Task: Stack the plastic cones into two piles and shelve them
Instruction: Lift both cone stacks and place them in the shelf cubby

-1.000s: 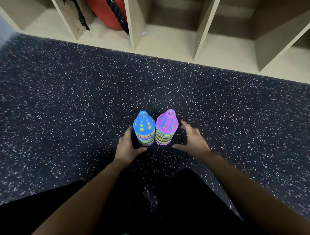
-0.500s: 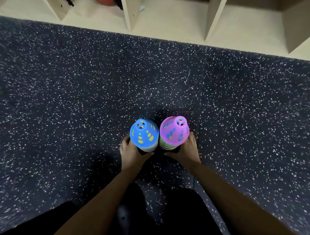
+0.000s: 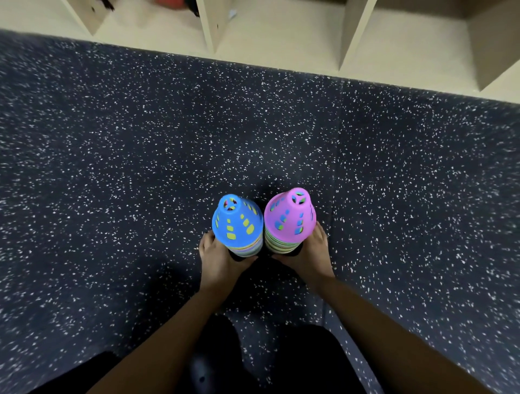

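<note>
Two piles of perforated plastic cones stand side by side over the dark speckled floor. A blue cone tops the left pile [image 3: 237, 225]; a pink cone tops the right pile [image 3: 289, 219]. My left hand [image 3: 221, 257] grips the base of the blue-topped pile, fingers curled round its lower rims. My right hand [image 3: 309, 253] grips the base of the pink-topped pile in the same way. The piles hide most of my fingers and the lowest cones. Both piles lean slightly away from me.
A pale wooden shelf unit [image 3: 281, 33] runs along the top of the view, split by upright dividers [image 3: 209, 25] into open floor-level bays. A red object [image 3: 171, 3] sits in a left bay. The speckled rubber floor [image 3: 112, 168] stretches between me and the shelves.
Both hands closed in from beside the piles and took hold of their bases. The piles now appear larger and nearer the camera, and the shelves have slid toward the top of the view.
</note>
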